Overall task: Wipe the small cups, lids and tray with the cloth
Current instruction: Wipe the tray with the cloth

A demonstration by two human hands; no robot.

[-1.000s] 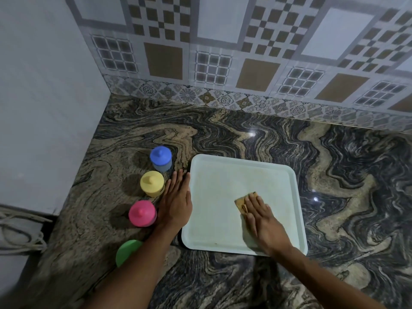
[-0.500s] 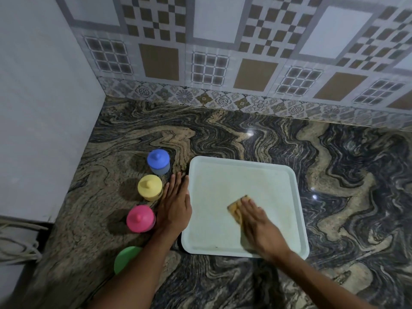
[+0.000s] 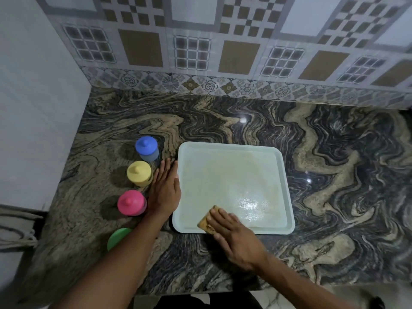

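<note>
A pale square tray (image 3: 231,157) lies flat on the marbled counter. My right hand (image 3: 234,237) presses a small tan cloth (image 3: 204,223) onto the tray's near edge, left of the middle. My left hand (image 3: 165,190) lies flat on the counter with fingers apart, against the tray's left rim. Left of that hand stand three small lidded cups in a row: blue (image 3: 146,148) farthest, yellow (image 3: 139,173) in the middle, pink (image 3: 131,202) nearest. A green lid or cup (image 3: 117,237) sits nearer still, partly hidden by my left forearm.
A patterned tile wall (image 3: 223,45) runs along the back of the counter and a plain white wall (image 3: 33,108) closes the left side. The counter's front edge (image 3: 200,293) is just below my forearms. A wet shine (image 3: 248,205) shows on the tray.
My right hand has dragged the cloth from the tray's middle toward its near edge and a little left. My left hand has stayed beside the tray.
</note>
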